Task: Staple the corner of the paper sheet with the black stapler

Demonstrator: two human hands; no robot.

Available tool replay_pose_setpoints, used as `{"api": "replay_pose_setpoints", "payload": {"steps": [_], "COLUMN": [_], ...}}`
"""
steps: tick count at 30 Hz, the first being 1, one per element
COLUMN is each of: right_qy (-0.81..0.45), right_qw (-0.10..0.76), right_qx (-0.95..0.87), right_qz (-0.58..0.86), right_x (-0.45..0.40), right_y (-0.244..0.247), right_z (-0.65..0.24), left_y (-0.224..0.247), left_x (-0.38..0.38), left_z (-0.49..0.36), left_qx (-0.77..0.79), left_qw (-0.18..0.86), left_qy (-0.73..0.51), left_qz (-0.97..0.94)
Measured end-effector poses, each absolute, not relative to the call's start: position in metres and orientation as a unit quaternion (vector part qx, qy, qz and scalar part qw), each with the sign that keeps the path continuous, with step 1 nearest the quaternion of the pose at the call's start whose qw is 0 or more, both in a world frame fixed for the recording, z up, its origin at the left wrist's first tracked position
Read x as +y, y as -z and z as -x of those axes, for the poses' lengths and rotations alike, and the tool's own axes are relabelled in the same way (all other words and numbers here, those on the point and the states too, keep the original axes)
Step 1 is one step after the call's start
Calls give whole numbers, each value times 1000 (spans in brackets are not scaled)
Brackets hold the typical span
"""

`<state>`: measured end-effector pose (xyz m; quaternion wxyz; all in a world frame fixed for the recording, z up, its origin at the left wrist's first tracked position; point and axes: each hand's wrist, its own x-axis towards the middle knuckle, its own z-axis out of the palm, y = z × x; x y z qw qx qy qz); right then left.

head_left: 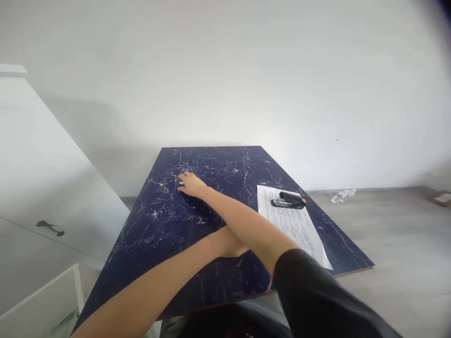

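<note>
My arms cross over a dark blue marble-patterned table (225, 164). My right hand (191, 183) reaches to the left part of the tabletop, its fingers bent around a small silvery object (181, 183) too small to name. My left hand (234, 245) rests low near the table's middle, under my right forearm; its fingers are mostly hidden. On the right side lies a printed white sheet (292, 227), partly covered by my right forearm. A black stapler (289, 200) with an orange spot at one end sits on the sheet's upper part.
A white cabinet (52, 164) with a dark handle (50, 228) stands at the left. White wall rises behind the table. On the grey floor at the right lie a clear plastic item (343, 195) and a brown box (441, 197). A white-framed panel (42, 305) shows at lower left.
</note>
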<state>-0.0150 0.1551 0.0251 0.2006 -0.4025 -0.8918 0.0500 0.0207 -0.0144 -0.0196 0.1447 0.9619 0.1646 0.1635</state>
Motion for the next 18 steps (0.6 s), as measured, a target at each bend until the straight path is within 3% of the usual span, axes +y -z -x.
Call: {"api": "replay_pose_setpoints", "payload": {"steps": [7,14,18], "right_qy": [-1,49,-28], "right_qw": [251,325,277], "right_qx": [-871,-723,-742], "right_qz": [422,608,609], "right_x": [57,0,16], "right_y": [-39,-10,0], "right_z": [-177,-353,-371], "left_y": [5,2,-3], "left_x": [-20,-23,-30], "left_z": [-23,-25,-30], "left_qx": [52,4,-21], "left_qw": [-38,-61,-60], "left_qy": [-202,-193,-179], "left_qz": [-977,-979,-982]}}
